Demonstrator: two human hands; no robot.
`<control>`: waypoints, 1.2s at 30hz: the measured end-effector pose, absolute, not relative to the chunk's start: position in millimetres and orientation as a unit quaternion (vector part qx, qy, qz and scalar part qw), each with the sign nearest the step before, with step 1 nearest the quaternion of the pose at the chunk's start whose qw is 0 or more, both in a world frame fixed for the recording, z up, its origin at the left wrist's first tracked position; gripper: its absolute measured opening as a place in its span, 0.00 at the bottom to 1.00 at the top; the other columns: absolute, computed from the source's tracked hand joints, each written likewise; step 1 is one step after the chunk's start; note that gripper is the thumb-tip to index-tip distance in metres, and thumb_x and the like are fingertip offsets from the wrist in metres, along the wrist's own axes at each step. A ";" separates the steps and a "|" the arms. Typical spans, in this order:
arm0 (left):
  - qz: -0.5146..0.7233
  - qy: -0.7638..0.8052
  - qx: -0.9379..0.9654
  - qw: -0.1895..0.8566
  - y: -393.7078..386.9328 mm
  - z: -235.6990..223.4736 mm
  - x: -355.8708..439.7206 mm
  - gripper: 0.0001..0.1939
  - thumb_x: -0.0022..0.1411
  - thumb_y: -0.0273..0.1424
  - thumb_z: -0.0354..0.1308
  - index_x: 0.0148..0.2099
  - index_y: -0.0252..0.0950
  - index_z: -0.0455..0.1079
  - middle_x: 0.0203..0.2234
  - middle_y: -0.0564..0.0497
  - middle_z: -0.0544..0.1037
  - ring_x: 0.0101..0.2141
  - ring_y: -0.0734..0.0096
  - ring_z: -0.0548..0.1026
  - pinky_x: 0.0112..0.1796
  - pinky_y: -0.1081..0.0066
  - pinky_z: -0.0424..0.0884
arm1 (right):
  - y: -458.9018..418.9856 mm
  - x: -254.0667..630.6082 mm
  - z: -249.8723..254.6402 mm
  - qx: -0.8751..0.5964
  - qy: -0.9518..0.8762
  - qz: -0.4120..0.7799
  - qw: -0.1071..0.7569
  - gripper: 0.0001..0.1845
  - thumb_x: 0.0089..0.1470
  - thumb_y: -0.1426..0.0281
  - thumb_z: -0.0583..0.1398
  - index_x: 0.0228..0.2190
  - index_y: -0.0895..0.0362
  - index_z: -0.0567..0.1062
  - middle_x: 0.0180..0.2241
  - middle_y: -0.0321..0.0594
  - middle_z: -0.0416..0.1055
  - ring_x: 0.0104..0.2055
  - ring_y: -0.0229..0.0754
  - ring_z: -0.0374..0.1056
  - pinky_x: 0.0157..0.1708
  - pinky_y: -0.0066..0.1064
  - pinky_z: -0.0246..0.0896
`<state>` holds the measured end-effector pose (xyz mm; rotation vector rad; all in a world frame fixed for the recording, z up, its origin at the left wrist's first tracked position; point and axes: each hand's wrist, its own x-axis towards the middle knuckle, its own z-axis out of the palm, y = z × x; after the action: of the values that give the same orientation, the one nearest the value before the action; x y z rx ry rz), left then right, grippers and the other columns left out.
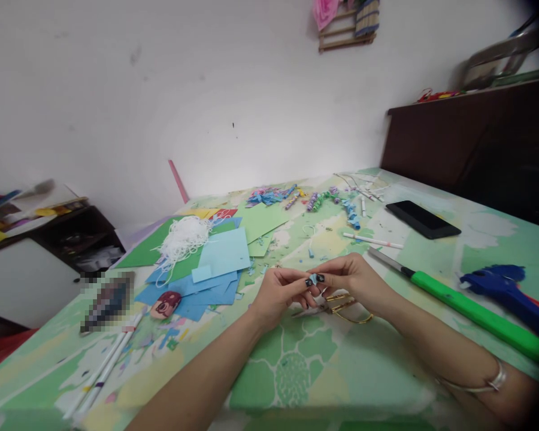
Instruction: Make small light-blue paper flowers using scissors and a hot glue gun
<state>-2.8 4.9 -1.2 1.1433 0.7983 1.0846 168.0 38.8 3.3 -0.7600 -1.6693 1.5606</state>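
Observation:
Over the table my left hand (278,294) and my right hand (351,276) meet, both with fingers closed. Between the thumbs and fingertips they pinch a small piece of light blue paper (314,279); its full shape is hidden by the fingers. Gold-handled scissors (359,321) lie on the table under my right hand, partly covered by it. Just beyond the hands, small blue paper snippets (311,254) are scattered on the cloth. A bracelet circles my right wrist.
White string (186,234) lies over coloured paper sheets (227,248) at left. Decorated paper tubes (351,214) lie at the back. On the right are a black phone (422,218), a green-handled knife (465,302) and a blue glue gun (505,287). White sticks (110,365) lie front left.

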 end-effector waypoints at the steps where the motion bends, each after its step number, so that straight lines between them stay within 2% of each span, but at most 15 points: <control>1: 0.475 0.351 0.500 0.633 4.8 -1.1 -2.6 0.08 0.50 0.29 0.60 0.30 0.28 0.74 0.21 0.47 0.75 0.17 0.78 0.71 0.19 0.79 0.63 | 38.8 168.2 2.9 -0.293 -0.645 0.607 0.359 0.15 0.43 0.64 0.63 0.34 0.59 0.78 0.23 0.39 0.73 0.26 0.35 0.67 0.27 0.26 0.64; 11: 0.473 0.373 0.501 0.621 5.0 -1.8 -1.9 0.09 0.46 0.30 0.62 0.29 0.29 0.73 0.20 0.48 0.75 0.17 0.76 0.70 0.19 0.77 0.63 | 36.8 167.5 4.6 -0.300 -0.643 0.610 0.354 0.15 0.43 0.64 0.63 0.33 0.60 0.78 0.23 0.40 0.73 0.26 0.37 0.68 0.27 0.27 0.64; 21: 0.470 0.366 0.508 0.622 6.4 -4.7 -2.9 0.09 0.48 0.29 0.61 0.31 0.28 0.74 0.20 0.48 0.75 0.18 0.77 0.71 0.19 0.78 0.63 | 36.8 167.5 4.5 -0.295 -0.640 0.613 0.356 0.13 0.42 0.64 0.63 0.30 0.61 0.78 0.23 0.40 0.73 0.25 0.36 0.67 0.27 0.27 0.63; 26: 0.459 0.391 0.526 0.600 7.2 -6.2 -3.0 0.08 0.49 0.30 0.61 0.30 0.28 0.74 0.20 0.48 0.75 0.17 0.77 0.70 0.19 0.78 0.64 | 36.8 165.9 2.2 -0.299 -0.630 0.622 0.357 0.16 0.41 0.64 0.63 0.32 0.62 0.78 0.22 0.40 0.73 0.24 0.36 0.67 0.27 0.28 0.63; 36: 0.461 0.408 0.548 0.566 6.5 -3.2 -1.7 0.09 0.49 0.32 0.60 0.30 0.29 0.73 0.19 0.49 0.74 0.17 0.76 0.70 0.18 0.77 0.64 | 36.5 164.6 2.6 -0.307 -0.633 0.617 0.352 0.15 0.42 0.63 0.62 0.30 0.61 0.77 0.22 0.39 0.72 0.24 0.35 0.67 0.26 0.27 0.63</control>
<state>-1.7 6.5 -3.2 1.2886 0.9587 1.0839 164.6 36.5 2.6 -0.7948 -1.6386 1.5970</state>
